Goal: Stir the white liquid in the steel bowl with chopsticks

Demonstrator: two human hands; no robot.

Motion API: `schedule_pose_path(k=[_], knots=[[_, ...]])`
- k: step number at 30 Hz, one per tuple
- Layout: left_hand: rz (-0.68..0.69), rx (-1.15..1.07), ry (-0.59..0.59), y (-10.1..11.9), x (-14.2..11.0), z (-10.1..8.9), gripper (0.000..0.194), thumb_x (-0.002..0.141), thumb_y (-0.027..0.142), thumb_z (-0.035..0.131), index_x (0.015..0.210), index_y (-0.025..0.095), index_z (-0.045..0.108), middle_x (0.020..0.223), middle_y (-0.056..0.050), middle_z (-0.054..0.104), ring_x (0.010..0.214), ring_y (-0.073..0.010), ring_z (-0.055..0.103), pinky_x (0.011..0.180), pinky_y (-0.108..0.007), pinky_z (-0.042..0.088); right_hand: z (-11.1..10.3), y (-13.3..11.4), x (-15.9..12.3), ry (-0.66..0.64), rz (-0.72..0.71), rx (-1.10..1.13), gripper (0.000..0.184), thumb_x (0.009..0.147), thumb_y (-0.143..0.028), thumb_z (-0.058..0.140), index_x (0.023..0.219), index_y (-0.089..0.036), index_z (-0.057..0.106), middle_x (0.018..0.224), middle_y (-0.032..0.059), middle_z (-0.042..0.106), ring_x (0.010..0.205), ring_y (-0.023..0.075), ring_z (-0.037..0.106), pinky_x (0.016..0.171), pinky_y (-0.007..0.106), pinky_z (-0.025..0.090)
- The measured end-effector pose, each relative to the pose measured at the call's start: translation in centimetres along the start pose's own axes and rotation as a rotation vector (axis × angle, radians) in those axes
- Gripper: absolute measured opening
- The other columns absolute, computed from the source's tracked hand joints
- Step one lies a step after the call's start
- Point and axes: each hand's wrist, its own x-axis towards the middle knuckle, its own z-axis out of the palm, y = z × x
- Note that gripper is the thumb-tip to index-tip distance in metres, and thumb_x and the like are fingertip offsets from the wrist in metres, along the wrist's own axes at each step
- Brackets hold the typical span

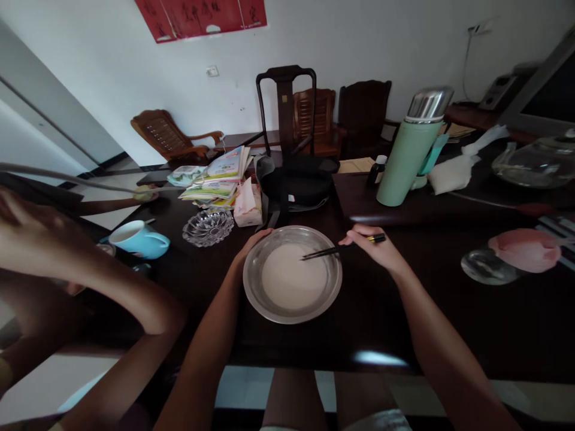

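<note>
Bowl on the table — mug and dish to its left, bag behind, flask behind and right

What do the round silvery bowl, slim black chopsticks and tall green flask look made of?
Bowl: probably stainless steel, satin; grey sheen along its wall.
Chopsticks: lacquered wood or plastic, unclear; dark surface, gold trim.
Flask: perhaps coated metal; matte green body, shiny cap.
</note>
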Motion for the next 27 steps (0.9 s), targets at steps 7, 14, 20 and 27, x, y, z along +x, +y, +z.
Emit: schedule_pose_path(k=[7, 14, 20, 27], knots=[[0.046, -0.01, -0.037, -0.3, 0.2, -0.2, 0.016, 0.072, 0.032, 0.061, 0.076, 0.02, 0.071, 0.073, -0.001, 0.068, 0.067, -0.018, 0.061, 0.066, -0.025, 0.049, 1.4, -0.7, -0.3, -0.282, 0.033, 0.114, 0.03, 0.087, -0.039, 0.051, 0.075, -0.018, 0.068, 0.079, 0.0046, 0.071, 0.079, 0.0201, 0.067, 0.072, 0.031, 0.049], [0.008, -0.096, -0.09, -0.4, 0.6, -0.4, 0.015, 0.07, 0.029, 0.064, 0.074, 0.016, 0.071, 0.07, -0.002, 0.068, 0.063, -0.0154, 0.06, 0.064, -0.023, 0.048, 0.3, 0.0, -0.1, -0.11, 0.045, 0.004, 0.029, 0.086, -0.04, 0.052, 0.074, -0.018, 0.067, 0.08, 0.0051, 0.072, 0.079, 0.021, 0.066, 0.075, 0.032, 0.047], [-0.019, -0.143, -0.066, -0.5, 0.4, -0.4, 0.014, 0.071, 0.027, 0.066, 0.074, 0.014, 0.069, 0.068, -0.002, 0.068, 0.061, -0.014, 0.06, 0.063, -0.023, 0.047, 0.3, -0.7, -0.4, -0.208, 0.072, 0.106, 0.035, 0.088, -0.041, 0.049, 0.067, -0.017, 0.064, 0.073, 0.0046, 0.071, 0.075, 0.0206, 0.068, 0.071, 0.031, 0.049], [-0.049, -0.161, -0.018, -0.4, 0.1, -0.2, 0.013, 0.075, 0.024, 0.063, 0.075, 0.013, 0.069, 0.067, -0.002, 0.067, 0.06, -0.0144, 0.06, 0.064, -0.024, 0.046, 1.4, -0.2, -0.2, -0.185, 0.011, -0.012, 0.025, 0.085, -0.039, 0.055, 0.078, -0.019, 0.068, 0.086, 0.006, 0.072, 0.083, 0.0219, 0.066, 0.075, 0.032, 0.048]])
